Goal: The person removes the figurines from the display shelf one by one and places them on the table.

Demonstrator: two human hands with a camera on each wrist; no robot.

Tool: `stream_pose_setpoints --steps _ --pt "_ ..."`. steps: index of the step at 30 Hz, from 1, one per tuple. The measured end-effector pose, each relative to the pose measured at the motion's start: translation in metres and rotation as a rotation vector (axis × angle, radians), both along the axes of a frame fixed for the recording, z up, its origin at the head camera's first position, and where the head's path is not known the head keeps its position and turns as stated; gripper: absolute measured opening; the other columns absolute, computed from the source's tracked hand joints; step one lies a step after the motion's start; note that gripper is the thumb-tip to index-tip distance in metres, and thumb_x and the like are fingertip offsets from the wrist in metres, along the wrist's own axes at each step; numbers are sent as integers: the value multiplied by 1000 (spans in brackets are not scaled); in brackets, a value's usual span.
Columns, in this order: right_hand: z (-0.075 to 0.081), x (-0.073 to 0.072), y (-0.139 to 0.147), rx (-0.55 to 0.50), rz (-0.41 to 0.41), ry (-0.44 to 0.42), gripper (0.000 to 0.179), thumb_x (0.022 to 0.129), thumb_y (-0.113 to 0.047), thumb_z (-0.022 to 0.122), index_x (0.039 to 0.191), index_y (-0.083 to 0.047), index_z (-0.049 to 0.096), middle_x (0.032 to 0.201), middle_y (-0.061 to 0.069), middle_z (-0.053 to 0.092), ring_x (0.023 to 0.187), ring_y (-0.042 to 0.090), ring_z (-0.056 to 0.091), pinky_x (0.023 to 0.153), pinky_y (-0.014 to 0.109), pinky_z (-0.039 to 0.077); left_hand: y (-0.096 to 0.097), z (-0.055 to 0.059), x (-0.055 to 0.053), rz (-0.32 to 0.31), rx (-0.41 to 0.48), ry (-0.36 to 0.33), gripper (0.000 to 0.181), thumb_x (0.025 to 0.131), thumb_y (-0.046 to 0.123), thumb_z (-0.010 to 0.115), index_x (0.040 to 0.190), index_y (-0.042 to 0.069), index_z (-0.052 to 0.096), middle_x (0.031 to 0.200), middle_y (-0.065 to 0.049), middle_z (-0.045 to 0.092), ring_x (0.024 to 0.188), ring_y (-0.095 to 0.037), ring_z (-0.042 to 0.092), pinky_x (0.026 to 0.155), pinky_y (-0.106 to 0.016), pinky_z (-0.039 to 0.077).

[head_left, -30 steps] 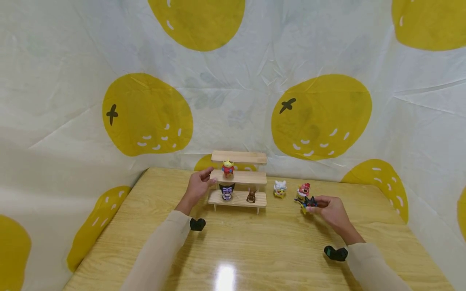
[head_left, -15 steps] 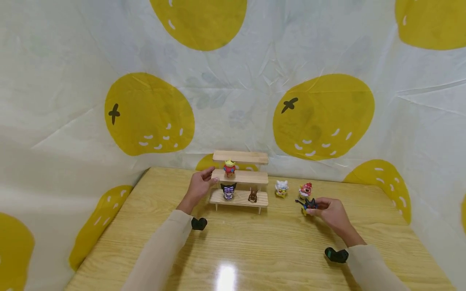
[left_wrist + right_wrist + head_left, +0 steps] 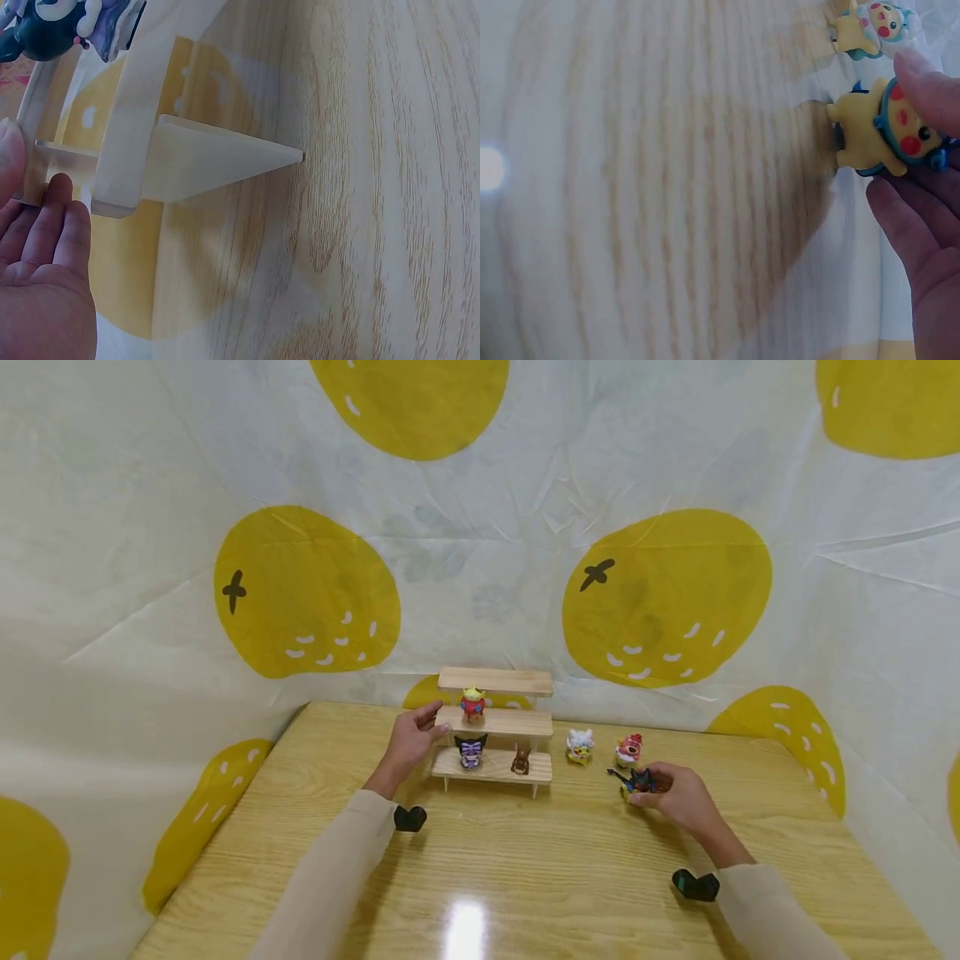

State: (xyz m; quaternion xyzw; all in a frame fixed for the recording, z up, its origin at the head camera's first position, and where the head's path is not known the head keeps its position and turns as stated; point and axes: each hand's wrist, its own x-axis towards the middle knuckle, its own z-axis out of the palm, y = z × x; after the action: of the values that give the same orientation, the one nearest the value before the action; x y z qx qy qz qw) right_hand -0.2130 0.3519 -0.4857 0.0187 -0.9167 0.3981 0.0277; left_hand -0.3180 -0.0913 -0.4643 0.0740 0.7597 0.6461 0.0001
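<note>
A three-tier wooden display shelf (image 3: 495,722) stands at the back of the table. My left hand (image 3: 410,741) grips the left end of its middle board, thumb on one side and fingers (image 3: 56,217) on the other. To the right, my right hand (image 3: 684,800) pinches a yellow Pikachu figurine (image 3: 866,131) in a dark blue hooded costume between thumb and fingers. The figurine is upright, its feet at or just above the tabletop; contact is unclear. Behind it stand a red-capped figurine (image 3: 628,750) and a white-hooded Pikachu figurine (image 3: 580,747).
A red figurine with a yellow top (image 3: 472,704) stands on the middle board. The bottom board bears a black-and-purple figurine (image 3: 470,752) and a small brown figurine (image 3: 521,760). A white sheet with yellow fruit prints (image 3: 480,568) hangs behind the wooden table (image 3: 525,868).
Between my right fingers the dark-hooded Pikachu figurine has tilted slightly. My left hand stays on the shelf; the head view has shifted a little.
</note>
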Motion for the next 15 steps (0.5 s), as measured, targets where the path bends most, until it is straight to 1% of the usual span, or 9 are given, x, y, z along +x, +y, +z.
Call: stream_pose_setpoints --steps 2,4,6,9,11,13,15 --pt "0 0 1 -14 -11 -13 48 87 -21 87 125 3 70 116 21 76 98 15 73 75 16 57 1 0 0 -2 5 3 55 102 4 65 154 -3 48 161 -18 48 149 -37 46 119 -46 45" --pt "1 0 2 -19 -17 -18 50 88 -23 86 128 2 70 121 22 75 103 18 73 76 15 57 1 0 0 -6 12 -3 55 102 4 64 154 -3 47 162 -18 47 149 -38 46 119 -47 45" --pt "2 -1 4 -16 -23 -13 51 89 -25 85 130 1 69 126 22 74 109 25 74 79 14 57 1 0 0 -9 22 -2 55 102 4 64 154 -4 46 162 -19 46 149 -39 46 119 -47 45" --pt "9 1 6 -25 -31 0 55 92 -30 82 135 0 67 133 24 70 122 39 69 88 23 62 1 0 0 -11 14 -1 55 102 4 64 154 -3 47 162 -19 46 149 -38 46 120 -47 45" --pt "17 2 7 -23 -45 31 55 93 -31 81 136 0 66 137 25 68 127 41 67 89 22 62 1 0 1 -11 9 5 55 102 4 65 154 -3 47 161 -19 47 149 -38 47 119 -47 46" --pt "26 2 8 -27 -63 63 55 94 -31 79 137 0 65 138 25 67 123 30 71 87 19 62 1 1 0 -9 2 1 55 102 3 64 154 -3 47 161 -18 48 148 -37 48 118 -46 46" --pt "36 0 7 -37 -83 116 52 94 -30 79 135 0 67 136 26 68 112 10 73 80 8 57 1 2 0 -9 0 -1 56 102 3 64 154 -3 46 161 -17 48 148 -36 48 118 -46 47"
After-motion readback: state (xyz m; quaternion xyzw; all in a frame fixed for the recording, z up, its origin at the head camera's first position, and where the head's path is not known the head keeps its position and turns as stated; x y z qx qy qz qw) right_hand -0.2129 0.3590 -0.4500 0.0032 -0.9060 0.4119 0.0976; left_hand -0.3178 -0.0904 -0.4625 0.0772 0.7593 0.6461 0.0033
